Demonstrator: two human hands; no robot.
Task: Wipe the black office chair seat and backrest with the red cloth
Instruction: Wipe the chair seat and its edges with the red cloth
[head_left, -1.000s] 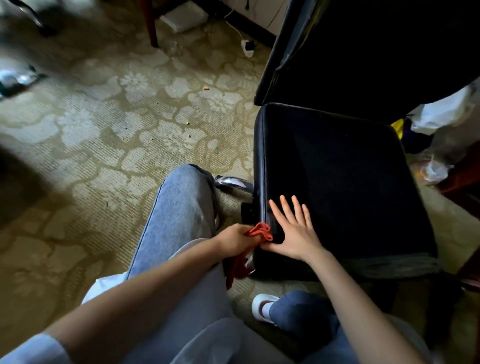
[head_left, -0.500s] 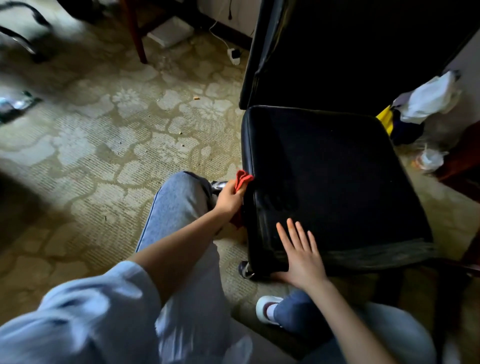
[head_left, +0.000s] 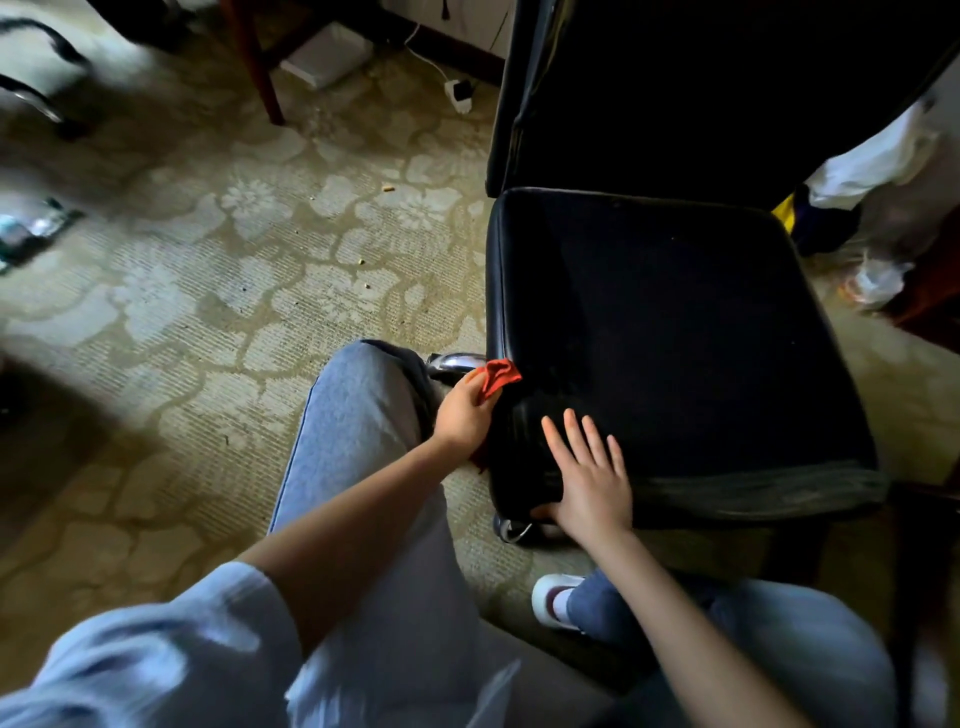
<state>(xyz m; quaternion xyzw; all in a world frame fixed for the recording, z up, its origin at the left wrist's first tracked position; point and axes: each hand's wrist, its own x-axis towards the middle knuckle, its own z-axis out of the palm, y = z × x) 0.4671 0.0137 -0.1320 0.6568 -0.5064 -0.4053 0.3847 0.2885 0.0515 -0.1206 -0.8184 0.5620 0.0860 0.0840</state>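
The black office chair fills the right half of the view, its seat (head_left: 675, 332) flat in front of me and its backrest (head_left: 701, 88) rising behind. My left hand (head_left: 462, 415) grips the bunched red cloth (head_left: 498, 375) against the seat's left side edge, near the front corner. My right hand (head_left: 592, 478) lies flat on the seat's front left corner, fingers straight and spread, thumb hooked under the front edge.
My knees in blue jeans (head_left: 363, 415) are close to the chair's front. A chrome chair leg (head_left: 454, 361) shows beside the cloth. Patterned carpet (head_left: 234, 270) lies to the left. White and yellow bags (head_left: 872, 161) pile up at the chair's right. A wooden leg (head_left: 257, 73) stands behind.
My left hand slid the red cloth forward along the seat's left edge, away from my right hand. My right hand shifted back to the front corner and stayed flat.
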